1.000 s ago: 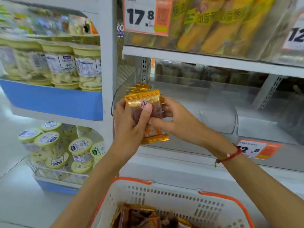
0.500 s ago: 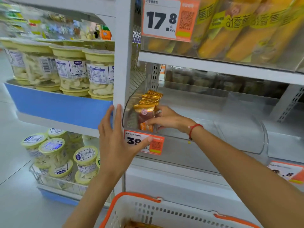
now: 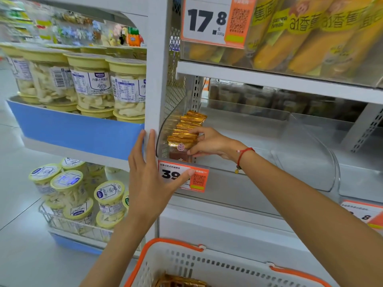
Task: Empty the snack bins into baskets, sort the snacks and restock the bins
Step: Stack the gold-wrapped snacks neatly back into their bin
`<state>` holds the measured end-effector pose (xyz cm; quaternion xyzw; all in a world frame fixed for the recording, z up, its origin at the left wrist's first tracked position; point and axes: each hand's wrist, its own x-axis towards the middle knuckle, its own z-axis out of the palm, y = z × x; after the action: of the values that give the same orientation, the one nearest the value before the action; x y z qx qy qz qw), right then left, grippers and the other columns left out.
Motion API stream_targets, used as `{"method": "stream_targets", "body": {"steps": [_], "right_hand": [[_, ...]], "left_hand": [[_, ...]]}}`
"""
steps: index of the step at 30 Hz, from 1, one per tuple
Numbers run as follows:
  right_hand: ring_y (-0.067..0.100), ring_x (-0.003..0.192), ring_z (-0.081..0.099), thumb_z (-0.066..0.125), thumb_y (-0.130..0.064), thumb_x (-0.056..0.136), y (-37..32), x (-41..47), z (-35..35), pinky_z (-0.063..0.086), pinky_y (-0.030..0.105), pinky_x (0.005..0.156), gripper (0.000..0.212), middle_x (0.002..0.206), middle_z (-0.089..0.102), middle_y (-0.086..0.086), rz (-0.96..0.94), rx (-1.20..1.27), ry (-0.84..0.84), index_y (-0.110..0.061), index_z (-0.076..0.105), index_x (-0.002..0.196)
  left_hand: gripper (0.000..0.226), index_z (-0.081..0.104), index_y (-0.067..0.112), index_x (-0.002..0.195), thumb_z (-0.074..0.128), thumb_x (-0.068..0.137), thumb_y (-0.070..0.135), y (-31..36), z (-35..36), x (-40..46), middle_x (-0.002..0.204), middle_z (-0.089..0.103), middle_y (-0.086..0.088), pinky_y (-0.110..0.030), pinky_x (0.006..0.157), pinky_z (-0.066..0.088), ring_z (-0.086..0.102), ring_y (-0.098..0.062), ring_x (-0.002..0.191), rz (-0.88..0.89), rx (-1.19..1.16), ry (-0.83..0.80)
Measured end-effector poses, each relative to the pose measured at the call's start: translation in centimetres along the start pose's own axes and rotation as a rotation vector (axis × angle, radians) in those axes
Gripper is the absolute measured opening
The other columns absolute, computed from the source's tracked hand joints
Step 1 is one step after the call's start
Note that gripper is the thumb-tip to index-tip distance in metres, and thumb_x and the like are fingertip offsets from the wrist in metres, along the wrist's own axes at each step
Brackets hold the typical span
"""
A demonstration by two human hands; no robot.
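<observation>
Shelving unit (image 3: 269,79), grey metal, fills the right half of the view, with a white upright post (image 3: 157,79) at its left edge. Upper shelf: clear bin of yellow banana-bread packs (image 3: 300,44) behind a price card reading 17.8 (image 3: 209,21). Middle shelf: clear plastic bin (image 3: 306,158) with curved dividers. Left bay: yellow-lidded jars (image 3: 91,85) in rows on a blue-fronted shelf (image 3: 78,135), more of the same jars below. Bottom edge: white basket with orange rim (image 3: 186,264), gold-wrapped packets partly visible inside.

Snack packets (image 3: 186,129), gold-wrapped, stand upright in a single row in the leftmost compartment of the bin, against its left wall. Right hand (image 3: 211,143) reaches into that compartment, fingers curled and pinching the front packets of the row; red cord bracelet (image 3: 242,156) at the wrist. Left hand (image 3: 149,172) lies flat and released, fingers straight along the post, thumb pressed onto the orange price tag (image 3: 194,179) below the bin, holds nothing.
</observation>
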<state>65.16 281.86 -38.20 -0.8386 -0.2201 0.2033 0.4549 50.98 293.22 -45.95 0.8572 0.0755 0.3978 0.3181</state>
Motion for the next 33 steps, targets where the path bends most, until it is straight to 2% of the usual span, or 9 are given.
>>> {"method": "stream_targets", "body": {"steps": [5, 9, 12, 17, 20, 23, 26, 31, 33], "right_hand": [[0.014, 0.087, 0.063, 0.070, 0.008, 0.080, 0.2, -0.5, -0.1, 0.057, 0.021, 0.069, 0.068, 0.093, 0.059, -0.001, -0.047, -0.038, 0.039, -0.011, 0.044, 0.140], [0.018, 0.102, 0.059, 0.073, -0.008, 0.083, -0.3, -2.1, -0.7, 0.056, 0.026, 0.082, 0.074, 0.125, 0.052, 0.005, -0.056, -0.148, 0.074, -0.016, 0.034, 0.146], [0.016, 0.113, 0.054, 0.074, -0.021, 0.084, 0.0, -5.0, -1.2, 0.050, 0.034, 0.095, 0.068, 0.140, 0.044, 0.003, -0.280, -0.328, 0.213, -0.019, 0.040, 0.143], [0.005, 0.092, 0.055, 0.063, -0.025, 0.088, 3.3, -14.0, 0.2, 0.049, 0.022, 0.075, 0.028, 0.106, 0.058, -0.015, -0.697, -0.494, 0.364, -0.031, 0.062, 0.115], [0.004, 0.089, 0.055, 0.057, -0.034, 0.094, 7.8, -17.8, 1.9, 0.047, 0.027, 0.077, 0.023, 0.101, 0.059, -0.019, -0.409, -0.721, 0.087, -0.039, 0.060, 0.116], [0.016, 0.106, 0.055, 0.051, -0.034, 0.097, 13.8, -19.9, 4.0, 0.044, 0.031, 0.087, 0.033, 0.120, 0.057, -0.006, -0.003, -0.909, -0.310, -0.034, 0.051, 0.131], [0.025, 0.107, 0.058, 0.050, -0.026, 0.097, 20.1, -21.2, 7.1, 0.040, 0.028, 0.076, 0.031, 0.122, 0.061, 0.006, 0.184, -0.913, -0.460, -0.021, 0.055, 0.128], [0.025, 0.076, 0.058, 0.043, -0.035, 0.101, 28.9, -23.3, 13.5, 0.041, 0.032, 0.059, 0.027, 0.086, 0.059, 0.009, 0.307, -0.694, -0.517, -0.015, 0.059, 0.106], [0.024, 0.093, 0.058, 0.037, -0.054, 0.098, 30.6, -24.4, 16.5, 0.045, 0.033, 0.067, 0.039, 0.096, 0.056, 0.004, 0.334, -0.571, -0.455, -0.023, 0.056, 0.112]], "left_hand": [[0.116, 0.007, 0.024, 0.156, 0.056, 0.065, 0.077, 0.0, 0.0, 0.0, 0.162, 0.004, 0.002, -0.034, 0.113, 0.015, 0.004, -0.019, 0.148, -0.007, 0.003, -0.004], [0.117, 0.007, 0.025, 0.156, 0.057, 0.064, 0.077, 0.1, -0.2, 0.1, 0.162, 0.004, 0.002, -0.034, 0.113, 0.017, 0.004, -0.018, 0.148, -0.027, -0.005, -0.023], [0.114, 0.017, 0.025, 0.154, 0.068, 0.061, 0.069, 0.4, -1.3, -0.1, 0.160, 0.009, 0.003, -0.037, 0.113, 0.023, 0.011, -0.018, 0.147, -0.042, -0.041, -0.051], [0.054, 0.056, 0.027, 0.127, 0.078, 0.079, 0.025, 1.0, -3.5, -2.8, 0.136, 0.046, 0.008, -0.028, 0.090, 0.044, 0.044, -0.004, 0.117, -0.033, -0.063, -0.046], [0.020, 0.067, 0.031, 0.106, 0.068, 0.088, 0.021, 1.1, -3.5, -5.9, 0.113, 0.059, 0.016, -0.034, 0.075, 0.053, 0.058, -0.004, 0.097, -0.059, -0.052, -0.092], [0.016, 0.069, 0.031, 0.098, 0.063, 0.091, 0.019, 0.7, -2.9, -9.2, 0.106, 0.061, 0.017, -0.031, 0.069, 0.051, 0.060, -0.008, 0.091, -0.109, 0.016, -0.113], [0.016, 0.065, 0.035, 0.102, 0.060, 0.093, 0.022, -0.7, -0.8, -13.2, 0.098, 0.060, 0.018, -0.028, 0.066, 0.045, 0.058, -0.005, 0.085, -0.231, 0.061, -0.367], [0.040, 0.049, 0.029, 0.137, 0.052, 0.098, 0.023, -5.1, 4.0, -23.2, 0.144, 0.045, 0.008, -0.029, 0.108, 0.036, 0.041, -0.015, 0.133, -0.287, 0.277, -0.994], [0.050, 0.035, 0.031, 0.148, 0.048, 0.100, 0.030, -6.4, 4.6, -26.3, 0.155, 0.029, 0.008, -0.032, 0.115, 0.028, 0.026, -0.015, 0.143, -0.257, 0.343, -1.168]]}}
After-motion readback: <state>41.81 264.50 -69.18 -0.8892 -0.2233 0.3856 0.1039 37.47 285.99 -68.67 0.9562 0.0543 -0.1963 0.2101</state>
